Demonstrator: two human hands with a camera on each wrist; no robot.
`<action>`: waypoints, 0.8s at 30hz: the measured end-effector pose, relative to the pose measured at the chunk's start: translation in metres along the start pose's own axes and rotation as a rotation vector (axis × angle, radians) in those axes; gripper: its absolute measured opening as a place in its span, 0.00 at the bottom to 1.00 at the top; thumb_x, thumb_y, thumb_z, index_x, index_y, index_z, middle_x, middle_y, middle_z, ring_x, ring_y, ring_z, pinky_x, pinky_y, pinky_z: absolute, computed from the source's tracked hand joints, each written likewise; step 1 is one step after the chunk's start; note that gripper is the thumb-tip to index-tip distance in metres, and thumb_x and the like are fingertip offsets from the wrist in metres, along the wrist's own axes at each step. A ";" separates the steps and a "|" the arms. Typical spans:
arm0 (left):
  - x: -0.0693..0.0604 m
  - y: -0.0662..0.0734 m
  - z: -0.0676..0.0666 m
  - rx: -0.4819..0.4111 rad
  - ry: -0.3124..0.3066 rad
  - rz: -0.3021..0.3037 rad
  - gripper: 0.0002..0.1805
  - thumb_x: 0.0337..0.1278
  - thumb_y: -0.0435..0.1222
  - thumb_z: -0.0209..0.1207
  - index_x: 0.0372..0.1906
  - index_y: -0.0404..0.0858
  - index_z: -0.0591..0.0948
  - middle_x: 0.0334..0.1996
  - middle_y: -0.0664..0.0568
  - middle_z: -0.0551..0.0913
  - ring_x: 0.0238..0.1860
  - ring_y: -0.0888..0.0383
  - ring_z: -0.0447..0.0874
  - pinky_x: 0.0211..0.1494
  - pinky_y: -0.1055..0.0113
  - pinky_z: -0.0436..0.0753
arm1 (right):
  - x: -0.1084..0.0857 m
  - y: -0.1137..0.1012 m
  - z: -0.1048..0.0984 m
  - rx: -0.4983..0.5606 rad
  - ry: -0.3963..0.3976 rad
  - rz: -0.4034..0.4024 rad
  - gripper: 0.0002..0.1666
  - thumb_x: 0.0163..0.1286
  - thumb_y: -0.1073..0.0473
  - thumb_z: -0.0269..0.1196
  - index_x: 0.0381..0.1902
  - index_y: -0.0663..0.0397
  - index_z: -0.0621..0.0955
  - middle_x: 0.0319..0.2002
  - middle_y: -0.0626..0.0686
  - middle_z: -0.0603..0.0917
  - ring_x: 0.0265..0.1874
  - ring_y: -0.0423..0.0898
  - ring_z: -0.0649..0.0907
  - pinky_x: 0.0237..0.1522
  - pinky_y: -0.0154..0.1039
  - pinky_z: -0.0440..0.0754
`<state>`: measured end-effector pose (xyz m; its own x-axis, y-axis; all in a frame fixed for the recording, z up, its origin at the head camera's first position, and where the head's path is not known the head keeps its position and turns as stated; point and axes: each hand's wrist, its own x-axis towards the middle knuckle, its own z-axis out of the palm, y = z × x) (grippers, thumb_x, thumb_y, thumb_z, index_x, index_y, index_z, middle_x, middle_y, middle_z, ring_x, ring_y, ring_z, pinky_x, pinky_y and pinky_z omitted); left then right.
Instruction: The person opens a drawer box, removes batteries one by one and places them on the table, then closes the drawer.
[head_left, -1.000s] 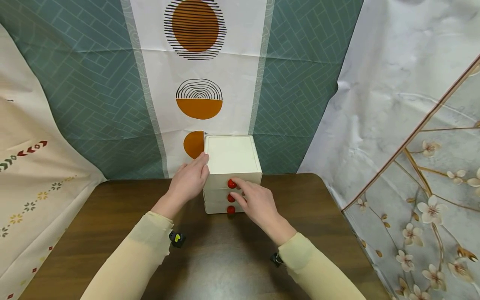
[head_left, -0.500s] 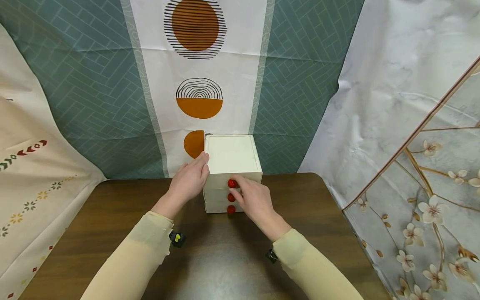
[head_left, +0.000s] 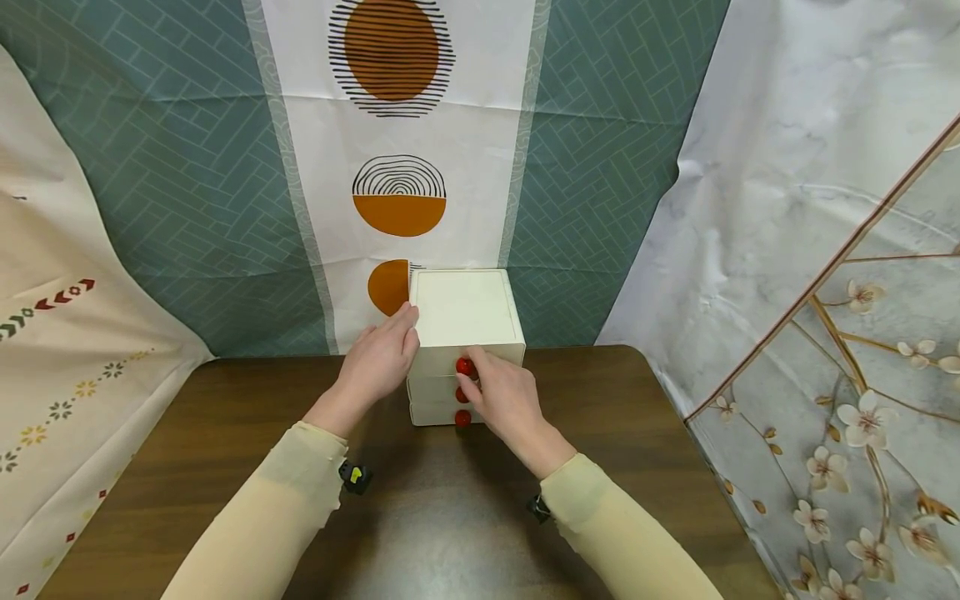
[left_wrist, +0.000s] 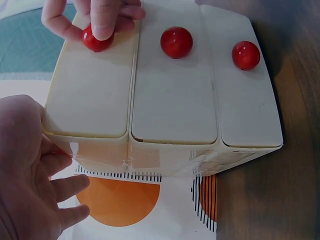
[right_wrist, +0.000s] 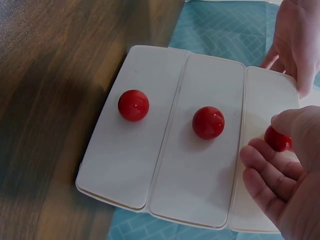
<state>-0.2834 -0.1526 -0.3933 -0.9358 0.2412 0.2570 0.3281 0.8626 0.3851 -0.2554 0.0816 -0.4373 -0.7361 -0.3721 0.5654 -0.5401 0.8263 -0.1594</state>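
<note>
The white 3-drawer box (head_left: 465,308) stands at the far edge of the brown table (head_left: 420,525), its 3 drawers facing the near side. From the right, the right hand (head_left: 510,398) pinches the top red knob (head_left: 465,367), above the middle red knob (left_wrist: 176,42) and bottom red knob (left_wrist: 245,55). The left hand (head_left: 377,360) rests, fingers extended, against the box's left side.

the head view is bright, the table (head_left: 435,537) glaring at six o'clock; wrist views look dimmer, red knobs (right_wrist: 208,123) catching highlights.
</note>
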 end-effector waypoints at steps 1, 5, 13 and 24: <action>0.000 0.000 0.000 -0.002 -0.001 -0.001 0.32 0.91 0.45 0.38 0.87 0.35 0.65 0.87 0.45 0.60 0.85 0.45 0.61 0.86 0.36 0.57 | 0.000 0.000 0.000 0.000 -0.002 -0.001 0.14 0.78 0.50 0.72 0.52 0.46 0.80 0.26 0.42 0.79 0.21 0.40 0.76 0.20 0.35 0.72; 0.000 0.000 0.001 -0.005 -0.002 -0.004 0.32 0.91 0.45 0.38 0.87 0.35 0.65 0.87 0.45 0.60 0.85 0.45 0.61 0.86 0.36 0.57 | 0.000 -0.001 0.000 0.002 -0.009 -0.003 0.14 0.78 0.50 0.73 0.50 0.46 0.79 0.26 0.42 0.80 0.21 0.40 0.76 0.20 0.35 0.72; 0.001 0.000 0.001 -0.006 -0.005 -0.008 0.33 0.91 0.46 0.38 0.87 0.36 0.65 0.87 0.46 0.60 0.86 0.46 0.61 0.86 0.37 0.57 | -0.002 -0.002 -0.003 0.004 -0.007 -0.012 0.14 0.77 0.50 0.74 0.49 0.46 0.79 0.28 0.43 0.82 0.22 0.40 0.78 0.21 0.36 0.74; 0.001 0.001 -0.005 -0.021 -0.020 0.002 0.33 0.90 0.45 0.38 0.87 0.36 0.65 0.87 0.45 0.61 0.85 0.45 0.62 0.85 0.36 0.58 | -0.008 -0.005 -0.005 -0.003 0.004 -0.023 0.12 0.78 0.51 0.73 0.44 0.44 0.78 0.26 0.41 0.79 0.22 0.39 0.77 0.20 0.36 0.73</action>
<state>-0.2833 -0.1539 -0.3879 -0.9375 0.2518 0.2402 0.3322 0.8528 0.4029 -0.2446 0.0832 -0.4370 -0.7216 -0.3894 0.5725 -0.5558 0.8188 -0.1437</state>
